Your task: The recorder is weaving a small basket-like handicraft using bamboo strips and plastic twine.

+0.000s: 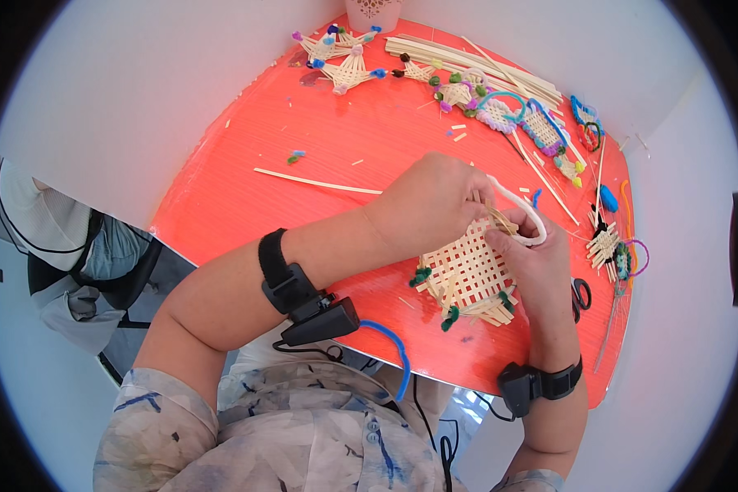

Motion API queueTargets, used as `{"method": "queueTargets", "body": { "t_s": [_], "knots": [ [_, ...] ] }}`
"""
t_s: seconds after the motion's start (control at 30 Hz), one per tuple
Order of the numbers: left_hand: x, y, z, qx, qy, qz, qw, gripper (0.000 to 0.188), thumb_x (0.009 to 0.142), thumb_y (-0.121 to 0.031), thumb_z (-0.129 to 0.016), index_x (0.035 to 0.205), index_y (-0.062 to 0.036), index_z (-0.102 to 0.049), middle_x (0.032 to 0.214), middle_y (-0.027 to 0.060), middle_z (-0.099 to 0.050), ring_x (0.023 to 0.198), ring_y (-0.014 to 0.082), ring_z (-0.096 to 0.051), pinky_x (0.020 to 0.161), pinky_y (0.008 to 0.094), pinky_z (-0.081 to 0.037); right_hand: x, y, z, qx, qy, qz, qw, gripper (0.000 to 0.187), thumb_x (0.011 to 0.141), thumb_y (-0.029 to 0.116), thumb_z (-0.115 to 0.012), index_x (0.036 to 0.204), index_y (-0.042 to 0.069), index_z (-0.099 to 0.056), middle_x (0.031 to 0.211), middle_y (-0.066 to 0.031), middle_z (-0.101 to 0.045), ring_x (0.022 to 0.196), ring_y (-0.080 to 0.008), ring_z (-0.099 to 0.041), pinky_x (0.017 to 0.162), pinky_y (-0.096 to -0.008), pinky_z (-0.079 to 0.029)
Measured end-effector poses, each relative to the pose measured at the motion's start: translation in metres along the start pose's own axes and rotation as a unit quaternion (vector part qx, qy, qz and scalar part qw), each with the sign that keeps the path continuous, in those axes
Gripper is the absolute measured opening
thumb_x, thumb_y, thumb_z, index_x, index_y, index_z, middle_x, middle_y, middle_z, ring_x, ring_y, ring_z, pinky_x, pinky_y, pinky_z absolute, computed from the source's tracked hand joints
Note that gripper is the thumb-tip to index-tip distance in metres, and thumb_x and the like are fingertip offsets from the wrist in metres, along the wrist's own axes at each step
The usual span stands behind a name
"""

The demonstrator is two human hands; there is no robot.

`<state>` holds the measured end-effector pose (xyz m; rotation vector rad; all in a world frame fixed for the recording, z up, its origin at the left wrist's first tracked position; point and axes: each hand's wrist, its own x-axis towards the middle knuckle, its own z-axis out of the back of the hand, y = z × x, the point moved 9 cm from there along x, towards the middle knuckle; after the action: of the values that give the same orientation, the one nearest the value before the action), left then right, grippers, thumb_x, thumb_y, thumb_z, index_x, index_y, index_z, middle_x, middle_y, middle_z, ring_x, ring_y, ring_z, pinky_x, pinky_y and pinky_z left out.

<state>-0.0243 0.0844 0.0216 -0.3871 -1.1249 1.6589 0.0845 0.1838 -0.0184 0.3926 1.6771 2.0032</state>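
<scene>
Nearest the lens, the patterned shirt point(303, 435) fills the lower edge, and from it both forearms reach up to a red table point(246, 189), each wrist wearing a black strap with a small device. The left hand point(430, 205) is curled shut, fingers pinching the upper edge of a small woven straw mat point(467, 271); the right hand point(537, 262) is also closed, gripping the mat's right edge together with a white pipe cleaner point(521, 205) that loops over its fingers. The mat lies just above the tabletop, beneath and between the two hands, its long axis running from lower left to upper right, with loose strip ends and dark green tufts at its lower corners. A blue pipe cleaner point(394, 344) curves off the near table edge. Along the far edge sit finished woven stars point(348, 70) with coloured tips, a bundle of pale straw strips point(476, 61) and woven pieces with blue handles point(541, 127). A white cup with a dark red pattern point(373, 12) stands at the top; no label on it can be made out. Black scissors point(580, 293) seem to lie just right of the right hand.
</scene>
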Motion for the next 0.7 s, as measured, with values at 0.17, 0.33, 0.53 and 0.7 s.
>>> {"method": "queueTargets", "body": {
  "t_s": [0.17,0.33,0.53,0.7],
  "knots": [
    [-0.001,-0.001,-0.004,0.017,0.014,-0.025,0.999,0.014,0.083,-0.006,-0.067,0.096,0.0006,-0.071,0.079,0.0183,-0.067,0.069,0.0274,-0.066,0.069,0.0348,-0.053,0.001,0.001,0.003,0.013,-0.008,-0.002,1.0,0.017,0.079,0.0,-0.073,0.095,-0.001,-0.067,0.08,-0.0055,-0.069,0.07,-0.0103,-0.066,0.063,-0.0243,-0.051],
    [-0.001,-0.003,-0.004,0.054,-0.005,-0.067,0.996,0.012,0.083,-0.006,-0.066,0.093,0.0005,-0.071,0.078,0.019,-0.066,0.069,0.0283,-0.066,0.067,0.0367,-0.051,0.0,0.004,0.002,0.004,-0.005,0.005,1.0,0.019,0.078,-0.001,-0.075,0.095,0.0,-0.066,0.08,-0.0049,-0.069,0.07,-0.0093,-0.065,0.063,-0.0231,-0.051],
    [0.0,-0.002,-0.001,0.053,-0.002,-0.033,0.998,0.012,0.084,-0.007,-0.067,0.092,-0.0001,-0.071,0.076,0.017,-0.066,0.067,0.0271,-0.065,0.064,0.037,-0.05,0.0,0.011,0.0,0.028,-0.024,0.041,0.999,0.033,0.077,-0.002,-0.077,0.104,0.002,-0.058,0.085,-0.0019,-0.065,0.075,-0.0076,-0.063,0.065,-0.0214,-0.05],
    [0.0,0.002,0.002,0.011,-0.001,-0.015,1.0,0.013,0.083,-0.008,-0.068,0.093,-0.0005,-0.071,0.072,0.0156,-0.066,0.062,0.0245,-0.063,0.062,0.0352,-0.049,0.0,0.016,-0.003,0.044,-0.025,0.071,0.996,0.036,0.077,-0.004,-0.076,0.108,0.001,-0.057,0.09,-0.0023,-0.064,0.078,-0.0072,-0.062,0.066,-0.0213,-0.05]
  ]
}}
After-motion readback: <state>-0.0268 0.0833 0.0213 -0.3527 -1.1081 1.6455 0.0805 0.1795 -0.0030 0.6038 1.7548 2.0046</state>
